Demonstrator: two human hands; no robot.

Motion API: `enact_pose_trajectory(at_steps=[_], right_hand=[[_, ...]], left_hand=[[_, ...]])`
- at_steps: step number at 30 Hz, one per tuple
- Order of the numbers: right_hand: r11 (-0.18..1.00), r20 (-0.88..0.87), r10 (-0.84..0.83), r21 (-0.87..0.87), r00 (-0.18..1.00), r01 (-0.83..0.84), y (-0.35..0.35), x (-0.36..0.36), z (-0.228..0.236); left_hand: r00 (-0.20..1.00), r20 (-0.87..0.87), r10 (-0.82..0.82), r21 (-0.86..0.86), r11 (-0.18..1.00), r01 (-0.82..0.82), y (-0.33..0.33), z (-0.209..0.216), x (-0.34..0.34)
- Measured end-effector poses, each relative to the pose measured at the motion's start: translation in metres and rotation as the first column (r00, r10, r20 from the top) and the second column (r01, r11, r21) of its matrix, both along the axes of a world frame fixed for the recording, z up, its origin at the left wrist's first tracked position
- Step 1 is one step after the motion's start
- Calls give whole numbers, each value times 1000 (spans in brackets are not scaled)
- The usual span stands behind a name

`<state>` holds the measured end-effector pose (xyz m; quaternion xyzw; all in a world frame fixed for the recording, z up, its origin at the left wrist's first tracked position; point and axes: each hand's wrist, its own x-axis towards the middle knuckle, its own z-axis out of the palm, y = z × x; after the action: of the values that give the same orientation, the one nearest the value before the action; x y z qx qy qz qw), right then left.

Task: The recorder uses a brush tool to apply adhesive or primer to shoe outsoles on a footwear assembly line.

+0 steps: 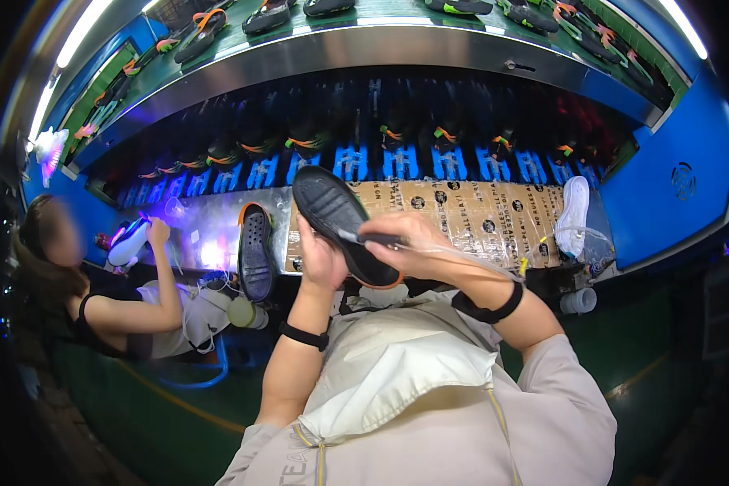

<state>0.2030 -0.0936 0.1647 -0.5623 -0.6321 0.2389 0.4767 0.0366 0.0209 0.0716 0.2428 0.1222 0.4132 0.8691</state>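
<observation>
A black shoe sole (329,204) with an orange edge at its heel is tilted up in front of me. My left hand (322,257) grips it from below, its fingers partly hidden behind the sole. Over the sole's inner face, my right hand (419,245) closes on a dark-handled brush (382,239); its pale tip is at the sole's surface. A thin clear tube (482,263) trails rightward from that hand. To the left, another black sole (255,253) with an orange rim lies at the bench's front edge.
Printed cardboard (478,219) covers the bench. A white shoe-shaped piece (573,217) lies at right, above a white cup (578,301). Blue clamps (400,162) line the back, beneath a green conveyor (381,14) carrying shoe parts. At left, a co-worker (130,312) holds a white shoe piece.
</observation>
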Motion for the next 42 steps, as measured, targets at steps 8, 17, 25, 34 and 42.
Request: enact_pose_trajectory(at_steps=[8, 17, 25, 34, 42], right_hand=[[1000, -131, 1, -21, 991, -4, 11, 15, 22], [958, -324, 278, 22, 904, -287, 40, 18, -7], [898, -17, 435, 77, 900, -433, 68, 12, -1], [835, -38, 526, 211, 849, -508, 71, -10, -4], [822, -141, 566, 169, 812, -543, 42, -10, 8]], left_hand=[[987, 123, -99, -83, 991, 109, -11, 5, 3], [995, 45, -93, -95, 991, 97, -16, -13, -9], [996, 73, 42, -137, 990, -32, 15, -9, -23], [993, 120, -9, -11, 1000, 10, 46, 13, -30], [976, 218, 23, -32, 999, -17, 52, 50, -16]])
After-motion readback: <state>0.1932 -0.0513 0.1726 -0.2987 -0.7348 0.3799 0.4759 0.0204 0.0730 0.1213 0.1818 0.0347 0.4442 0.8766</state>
